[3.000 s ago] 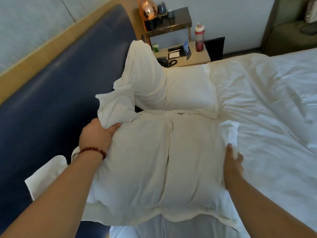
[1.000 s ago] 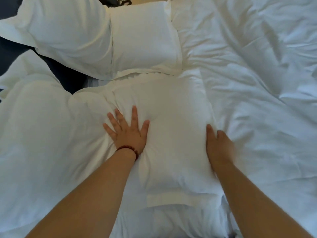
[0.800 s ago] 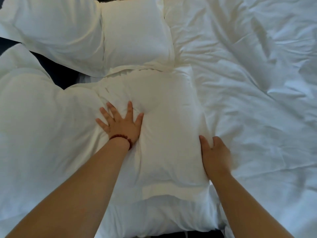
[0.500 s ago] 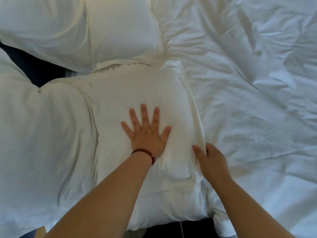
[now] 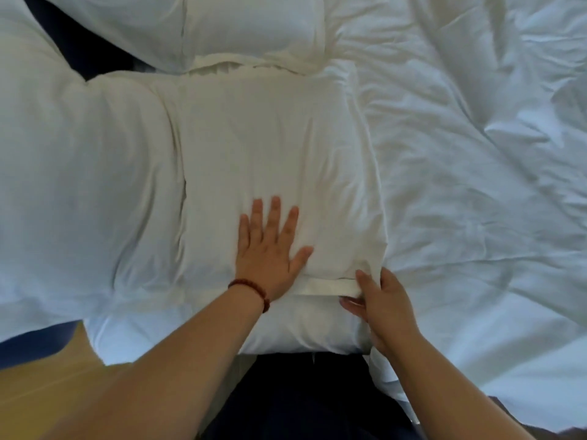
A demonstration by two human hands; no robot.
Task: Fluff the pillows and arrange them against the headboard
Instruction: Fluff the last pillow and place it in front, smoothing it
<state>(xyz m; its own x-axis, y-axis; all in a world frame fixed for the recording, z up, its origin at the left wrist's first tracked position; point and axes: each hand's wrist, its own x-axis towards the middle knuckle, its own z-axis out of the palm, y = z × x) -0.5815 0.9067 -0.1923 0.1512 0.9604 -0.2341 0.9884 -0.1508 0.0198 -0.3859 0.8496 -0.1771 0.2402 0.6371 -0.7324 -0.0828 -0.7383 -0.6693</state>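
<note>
A white pillow (image 5: 270, 147) lies flat on the bed in the middle of the view. My left hand (image 5: 270, 249), with a red bead bracelet on the wrist, rests flat on its near half, fingers spread. My right hand (image 5: 378, 306) pinches the pillow's near right corner at the flap of the case. Another white pillow (image 5: 73, 192) leans up on the left, overlapping the first. Two more pillows (image 5: 247, 23) lie at the top edge. A dark blue strip of headboard (image 5: 85, 49) shows between the pillows at upper left.
A rumpled white duvet (image 5: 482, 173) covers the bed on the right. A white sheet edge (image 5: 286, 331) sits under the near pillow. Wooden floor (image 5: 41, 395) shows at lower left and my dark clothing (image 5: 305, 401) at bottom centre.
My left hand slid toward me over the pillow, staying flat. My right hand moved from the pillow's side to its near right corner and closed on the flap. The view tilted down.
</note>
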